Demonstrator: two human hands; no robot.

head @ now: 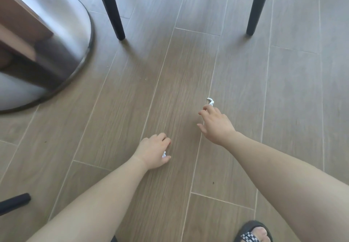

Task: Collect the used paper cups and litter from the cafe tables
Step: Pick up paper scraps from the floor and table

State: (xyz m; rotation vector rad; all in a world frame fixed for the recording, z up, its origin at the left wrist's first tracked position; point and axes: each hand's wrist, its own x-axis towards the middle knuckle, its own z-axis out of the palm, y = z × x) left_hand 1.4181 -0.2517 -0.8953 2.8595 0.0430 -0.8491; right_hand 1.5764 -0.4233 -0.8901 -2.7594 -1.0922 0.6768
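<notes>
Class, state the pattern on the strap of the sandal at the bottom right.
The sandal strap has black-and-white checks; head view shows it best.

Single head view, steeply downward, close above floor (170, 75)

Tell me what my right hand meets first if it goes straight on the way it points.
Most likely the white scrap lying on the floor, just ahead of the right hand; whether the fingers touch it yet is hard to tell.
</notes>
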